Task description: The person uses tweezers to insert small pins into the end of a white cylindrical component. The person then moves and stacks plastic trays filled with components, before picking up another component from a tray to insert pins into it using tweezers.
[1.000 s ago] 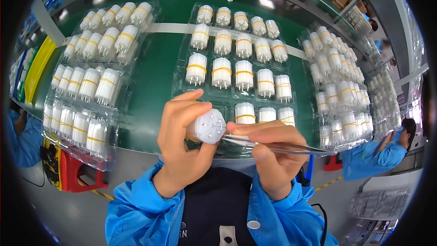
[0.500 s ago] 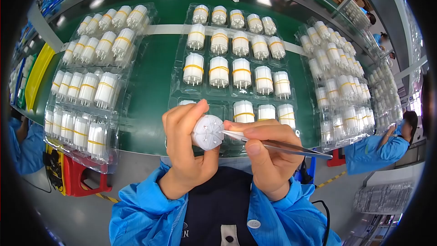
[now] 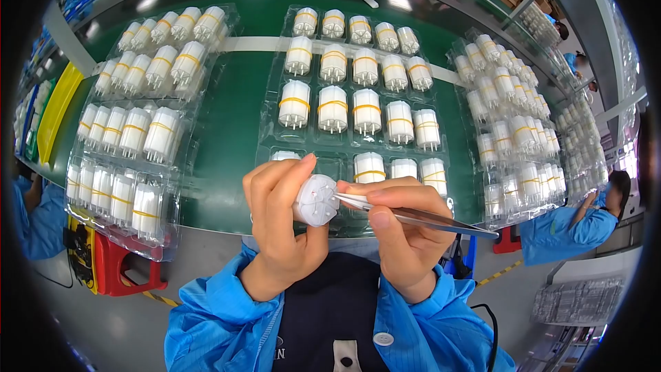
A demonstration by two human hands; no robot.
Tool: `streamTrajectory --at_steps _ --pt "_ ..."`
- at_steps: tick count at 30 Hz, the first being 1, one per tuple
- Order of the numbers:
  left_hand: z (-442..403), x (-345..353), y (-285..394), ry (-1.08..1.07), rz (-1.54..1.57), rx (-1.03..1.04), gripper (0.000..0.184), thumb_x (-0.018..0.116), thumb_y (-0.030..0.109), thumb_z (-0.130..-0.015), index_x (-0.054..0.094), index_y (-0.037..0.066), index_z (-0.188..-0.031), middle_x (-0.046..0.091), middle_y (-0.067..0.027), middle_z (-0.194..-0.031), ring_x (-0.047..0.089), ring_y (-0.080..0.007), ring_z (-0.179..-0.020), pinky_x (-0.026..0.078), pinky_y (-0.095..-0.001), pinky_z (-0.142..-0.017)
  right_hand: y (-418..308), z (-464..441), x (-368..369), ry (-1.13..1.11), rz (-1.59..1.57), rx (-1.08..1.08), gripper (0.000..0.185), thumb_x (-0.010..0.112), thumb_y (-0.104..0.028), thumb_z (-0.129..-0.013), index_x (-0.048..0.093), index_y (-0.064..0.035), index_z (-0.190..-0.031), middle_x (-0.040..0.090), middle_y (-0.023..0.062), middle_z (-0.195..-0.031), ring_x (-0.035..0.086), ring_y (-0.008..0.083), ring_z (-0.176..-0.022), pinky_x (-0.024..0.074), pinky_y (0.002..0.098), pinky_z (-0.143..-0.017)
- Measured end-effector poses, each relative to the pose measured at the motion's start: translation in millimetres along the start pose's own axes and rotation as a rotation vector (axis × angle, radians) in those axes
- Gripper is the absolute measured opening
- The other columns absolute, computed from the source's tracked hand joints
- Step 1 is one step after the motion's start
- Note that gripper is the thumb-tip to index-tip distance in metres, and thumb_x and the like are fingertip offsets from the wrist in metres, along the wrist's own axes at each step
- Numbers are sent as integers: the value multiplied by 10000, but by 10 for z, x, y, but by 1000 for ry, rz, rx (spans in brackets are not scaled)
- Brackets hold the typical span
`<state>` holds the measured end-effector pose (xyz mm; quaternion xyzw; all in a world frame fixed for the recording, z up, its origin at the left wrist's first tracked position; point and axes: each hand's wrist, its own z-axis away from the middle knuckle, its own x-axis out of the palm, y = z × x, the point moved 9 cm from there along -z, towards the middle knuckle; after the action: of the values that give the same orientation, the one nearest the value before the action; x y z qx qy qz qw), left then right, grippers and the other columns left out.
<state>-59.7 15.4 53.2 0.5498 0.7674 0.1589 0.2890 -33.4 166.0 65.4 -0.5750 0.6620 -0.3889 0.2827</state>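
Observation:
My left hand is closed around a white plastic cylinder, its pronged end face turned up toward me. In my right hand is a pair of metal tweezers, gripped between thumb and fingers. The pale tweezer tips reach the right edge of the cylinder's end face; whether they pinch anything there is too small to tell. Just beyond my hands lies a clear plastic tray with rows of similar white cylinders, each with a yellow band and pins.
More trays of banded cylinders stand at the left and right of the green table. A small white piece lies at the back. A red stool stands lower left. A co-worker in blue is at the right.
The small white piece at the back has shifted right. The cylinder in my left hand has turned slightly, and the tweezers have tilted a little. Both hands keep their hold.

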Motion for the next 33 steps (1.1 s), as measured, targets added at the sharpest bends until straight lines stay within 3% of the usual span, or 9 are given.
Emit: streamTrajectory --at_steps 23,25,33 --pt "-4 30 -25 -51 -65 -3 549 664 -112 -727 532 -56 -1257 570 -180 -1123 542 -323 -1017 455 -386 -881 83 -13 18 49 -163 56 140 612 75 -909 623 93 -1047 681 222 -1020 687 234 -927 562 304 -795" --pt "4 10 -40 -10 -25 -19 576 673 -106 -670 578 -42 -1234 582 -176 -1102 541 -347 -989 443 -414 -857 79 -12 22 23 -116 52 143 612 75 -910 623 95 -1050 681 219 -1017 689 237 -933 559 299 -797" --pt "12 14 -46 -8 -22 -23 586 674 -111 -662 579 -34 -1235 582 -169 -1098 539 -344 -988 445 -412 -856 102 -7 26 22 -135 58 141 616 80 -905 625 94 -1045 686 222 -1016 685 223 -920 551 287 -798"
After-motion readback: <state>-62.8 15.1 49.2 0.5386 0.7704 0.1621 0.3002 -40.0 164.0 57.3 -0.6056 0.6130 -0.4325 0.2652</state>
